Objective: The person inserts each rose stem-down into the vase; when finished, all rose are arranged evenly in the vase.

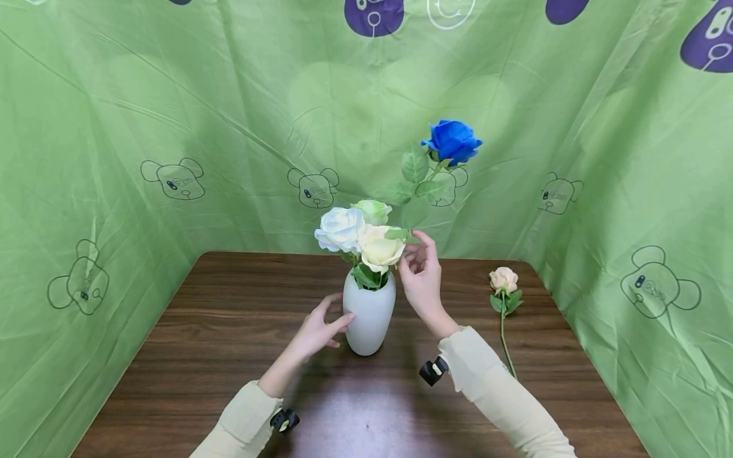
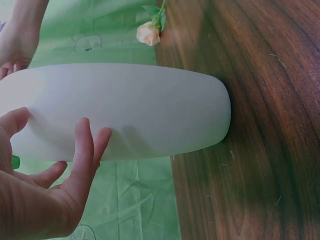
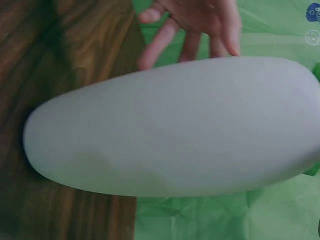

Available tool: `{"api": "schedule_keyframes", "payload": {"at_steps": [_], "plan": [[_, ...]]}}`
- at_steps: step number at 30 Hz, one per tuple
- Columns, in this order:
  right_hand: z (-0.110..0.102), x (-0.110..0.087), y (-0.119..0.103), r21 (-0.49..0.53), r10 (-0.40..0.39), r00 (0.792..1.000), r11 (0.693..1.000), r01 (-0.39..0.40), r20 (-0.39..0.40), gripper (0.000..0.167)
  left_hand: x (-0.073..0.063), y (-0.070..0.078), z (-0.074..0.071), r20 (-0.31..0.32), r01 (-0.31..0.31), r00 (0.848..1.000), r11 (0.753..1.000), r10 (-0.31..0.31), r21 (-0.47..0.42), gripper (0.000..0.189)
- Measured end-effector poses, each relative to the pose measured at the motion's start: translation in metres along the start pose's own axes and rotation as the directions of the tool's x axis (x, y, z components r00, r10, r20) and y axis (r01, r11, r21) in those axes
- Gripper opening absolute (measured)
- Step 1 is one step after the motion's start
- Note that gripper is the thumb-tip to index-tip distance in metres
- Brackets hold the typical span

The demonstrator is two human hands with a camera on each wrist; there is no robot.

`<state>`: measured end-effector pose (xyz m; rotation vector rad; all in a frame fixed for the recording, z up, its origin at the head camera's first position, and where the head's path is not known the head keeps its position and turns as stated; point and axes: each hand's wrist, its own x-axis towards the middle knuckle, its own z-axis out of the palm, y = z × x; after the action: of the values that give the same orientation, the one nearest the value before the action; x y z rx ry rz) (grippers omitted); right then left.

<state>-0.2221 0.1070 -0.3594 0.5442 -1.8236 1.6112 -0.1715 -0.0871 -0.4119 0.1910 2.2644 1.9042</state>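
A white vase stands upright on the table, holding a pale blue-white rose, a cream rose and a light green rose. My left hand is at the vase's left side, fingers spread and fingertips at its wall; the left wrist view shows the vase close up beside these fingers. With my right hand I pinch the stem of a blue rose just right of the cream bloom. That blue bloom leans up and right, above the others; its lower stem is hidden.
A peach rose with a long stem lies on the brown wooden table at the right, partly behind my right sleeve. Green cloth with printed bear faces encloses the table's back and sides.
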Motion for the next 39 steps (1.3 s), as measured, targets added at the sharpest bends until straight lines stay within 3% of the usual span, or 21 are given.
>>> {"api": "schedule_keyframes", "payload": {"at_steps": [7, 13, 16, 19, 22, 25, 26, 28, 31, 37, 39], "plan": [[0.004, -0.018, 0.004, -0.053, 0.026, 0.999, 0.998, -0.024, 0.037, 0.041, 0.000, 0.001, 0.000, -0.004, 0.012, 1.000, 1.000, -0.012, -0.003, 0.052], [0.004, -0.028, 0.006, -0.089, 0.011, 0.999, 0.996, -0.006, 0.047, 0.028, 0.010, -0.018, 0.000, 0.001, 0.001, 1.000, 1.000, -0.001, -0.021, 0.057], [0.001, -0.023, 0.004, -0.044, 0.046, 0.999, 0.998, -0.046, 0.004, 0.020, 0.015, -0.030, 0.000, -0.007, 0.006, 1.000, 1.000, -0.006, -0.014, 0.059], [-0.003, -0.014, 0.007, 0.069, 0.135, 0.990, 0.989, -0.131, -0.049, 0.016, 0.018, -0.035, 0.000, -0.016, 0.008, 1.000, 1.000, -0.008, -0.002, 0.058], [-0.007, -0.001, 0.009, 0.280, 0.255, 0.963, 0.934, -0.222, -0.087, 0.022, 0.018, -0.035, 0.000, -0.017, 0.010, 1.000, 1.000, -0.010, -0.003, 0.058], [-0.010, 0.012, 0.009, 0.468, 0.353, 0.930, 0.843, -0.267, -0.105, 0.029, 0.015, -0.029, 0.000, -0.008, 0.008, 1.000, 1.000, -0.008, -0.016, 0.058], [-0.010, 0.016, 0.008, 0.513, 0.376, 0.920, 0.814, -0.272, -0.109, 0.029, 0.013, -0.026, 0.000, -0.004, 0.005, 1.000, 1.000, -0.005, -0.018, 0.057], [-0.012, 0.024, 0.005, 0.544, 0.394, 0.911, 0.795, -0.269, -0.125, 0.023, 0.009, -0.018, -0.001, 0.004, 0.001, 1.000, 1.000, -0.001, -0.018, 0.056], [-0.014, 0.032, 0.000, 0.538, 0.394, 0.905, 0.804, -0.253, -0.162, 0.010, 0.004, -0.008, 0.000, 0.009, 0.001, 1.000, 1.000, -0.001, -0.004, 0.055], [-0.015, 0.038, -0.004, 0.379, 0.240, 0.943, 0.915, -0.140, -0.230, 0.014, 0.001, -0.001, 0.000, 0.010, 0.003, 1.000, 1.000, -0.003, 0.010, 0.054], [-0.015, 0.039, -0.004, 0.328, 0.195, 0.952, 0.938, -0.111, -0.235, 0.011, 0.001, -0.002, 0.000, 0.011, 0.001, 1.000, 1.000, -0.001, 0.007, 0.054]]}}
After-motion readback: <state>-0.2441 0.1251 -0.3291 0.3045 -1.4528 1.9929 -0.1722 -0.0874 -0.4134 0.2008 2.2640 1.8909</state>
